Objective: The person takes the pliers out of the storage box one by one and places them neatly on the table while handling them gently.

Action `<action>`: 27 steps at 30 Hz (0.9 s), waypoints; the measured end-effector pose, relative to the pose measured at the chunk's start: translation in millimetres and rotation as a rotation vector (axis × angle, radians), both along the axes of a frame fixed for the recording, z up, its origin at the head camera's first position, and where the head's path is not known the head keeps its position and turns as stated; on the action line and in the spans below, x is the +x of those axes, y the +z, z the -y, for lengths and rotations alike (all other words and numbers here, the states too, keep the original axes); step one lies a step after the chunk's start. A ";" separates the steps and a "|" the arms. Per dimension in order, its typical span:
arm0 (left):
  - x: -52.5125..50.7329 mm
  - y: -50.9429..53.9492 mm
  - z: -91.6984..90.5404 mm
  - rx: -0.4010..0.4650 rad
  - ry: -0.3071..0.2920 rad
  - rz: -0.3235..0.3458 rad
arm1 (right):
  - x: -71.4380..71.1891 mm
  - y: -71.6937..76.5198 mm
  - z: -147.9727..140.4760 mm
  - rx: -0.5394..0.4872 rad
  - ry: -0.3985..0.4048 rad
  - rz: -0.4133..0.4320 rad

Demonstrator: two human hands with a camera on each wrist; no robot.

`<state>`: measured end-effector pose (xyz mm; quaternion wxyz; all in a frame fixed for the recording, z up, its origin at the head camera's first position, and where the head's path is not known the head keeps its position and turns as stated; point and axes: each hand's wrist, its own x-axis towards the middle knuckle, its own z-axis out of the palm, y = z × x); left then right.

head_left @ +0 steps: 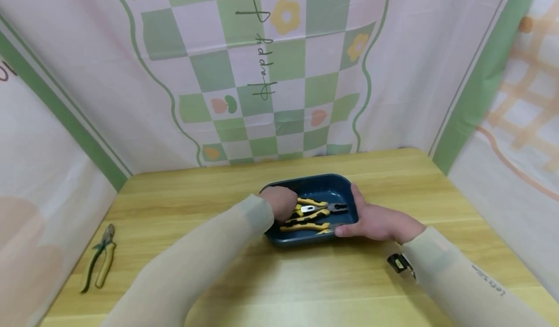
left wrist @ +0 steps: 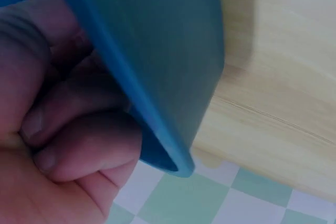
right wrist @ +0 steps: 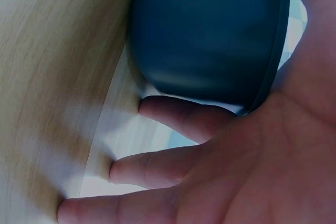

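Observation:
A dark blue tray [head_left: 320, 187] stands on the table, holding several pliers with yellow-and-black handles [head_left: 305, 227]. My left hand [head_left: 281, 202] reaches inside the tray's left end, its fingers curled at the handle ends of the pliers [head_left: 311, 209] lying in the middle; the fingertips' contact is hidden in the head view. In the left wrist view, the curled fingers [left wrist: 86, 148] lie beside the tray's wall [left wrist: 157, 51]. At the tray's right end, my right hand [head_left: 375, 220] rests against the wall, fingers spread and nearly straight, thumb near the front corner.
Another pair of pliers [head_left: 104, 256] with yellowish handles lies at the table's left edge. A small black-and-metal item [head_left: 399, 263] shows beside my right sleeve. Patterned cloth [head_left: 288, 74] hangs behind the wooden table [head_left: 279, 293] and on both sides.

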<state>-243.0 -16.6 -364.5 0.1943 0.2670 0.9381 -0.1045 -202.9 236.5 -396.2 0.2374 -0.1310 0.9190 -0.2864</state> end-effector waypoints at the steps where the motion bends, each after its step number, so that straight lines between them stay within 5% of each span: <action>1: -0.3 -0.5 0.3 0.006 0.000 0.002 | 0.0 -0.3 0.0 0.000 0.001 0.000; 11: -4.7 0.8 -4.3 -0.012 0.078 0.020 | 0.2 -2.2 -1.1 -0.017 -0.005 0.009; 17: -11.9 3.0 -6.5 0.036 0.159 0.095 | 0.3 -1.8 -1.0 -0.025 -0.013 0.012; 21: -22.3 7.2 -7.7 0.027 0.118 0.167 | 0.2 -2.0 -1.1 -0.029 -0.018 0.013; 27: -33.5 18.4 -3.1 0.040 -0.040 0.185 | -0.5 -2.4 -1.0 -0.032 -0.014 0.014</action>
